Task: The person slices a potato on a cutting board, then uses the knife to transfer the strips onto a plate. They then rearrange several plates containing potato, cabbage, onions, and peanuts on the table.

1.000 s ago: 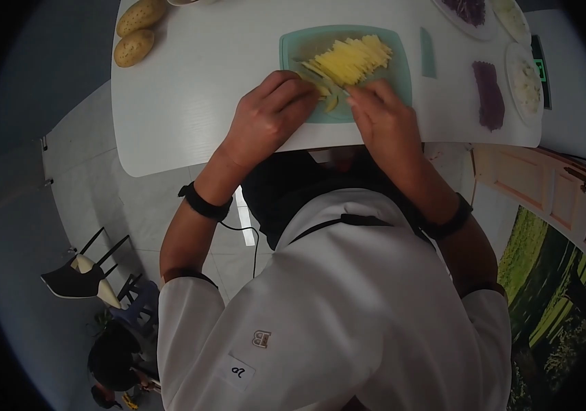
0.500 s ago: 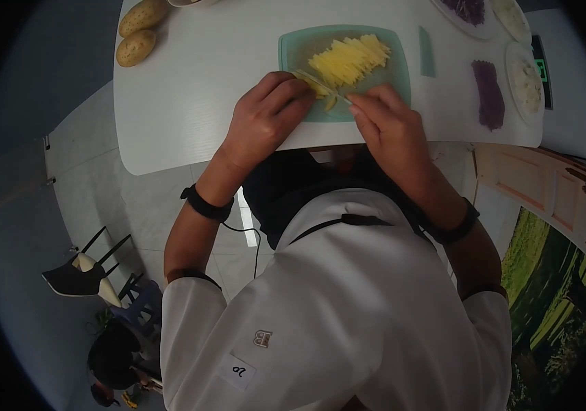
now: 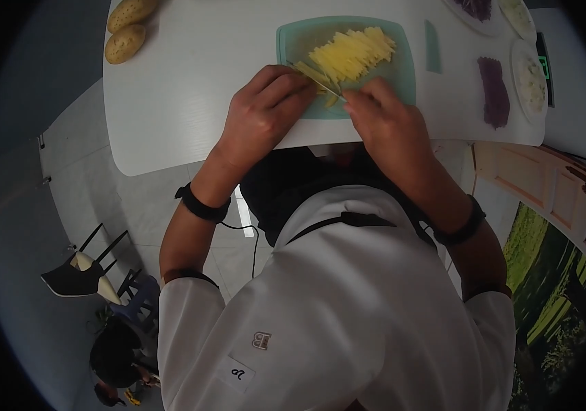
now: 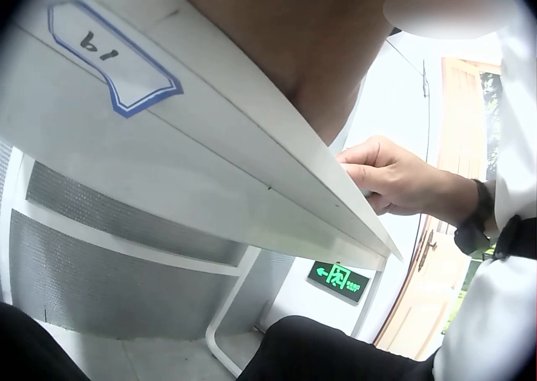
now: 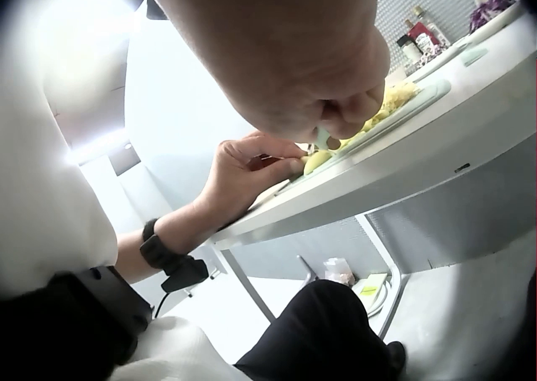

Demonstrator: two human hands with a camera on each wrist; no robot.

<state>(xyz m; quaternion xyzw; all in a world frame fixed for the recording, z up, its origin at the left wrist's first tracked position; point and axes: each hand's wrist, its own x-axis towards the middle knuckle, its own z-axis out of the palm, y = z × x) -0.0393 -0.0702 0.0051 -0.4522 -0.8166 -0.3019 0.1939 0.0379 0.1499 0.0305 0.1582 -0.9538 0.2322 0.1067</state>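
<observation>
In the head view, I take the green board (image 3: 403, 103) as the clock. At about eight o'clock, the left hand (image 3: 265, 113) has its fingers bent and holds the yellow piece (image 5: 317, 161) near the board's lower left part. At five o'clock, the right hand (image 3: 390, 125) has its fingers closed round the handle of the knife (image 3: 326, 88), whose thin blade points to ten o'clock, towards the left fingers. The yellow strips (image 3: 351, 55) lie in a pile on the board, at one o'clock from the blade.
</observation>
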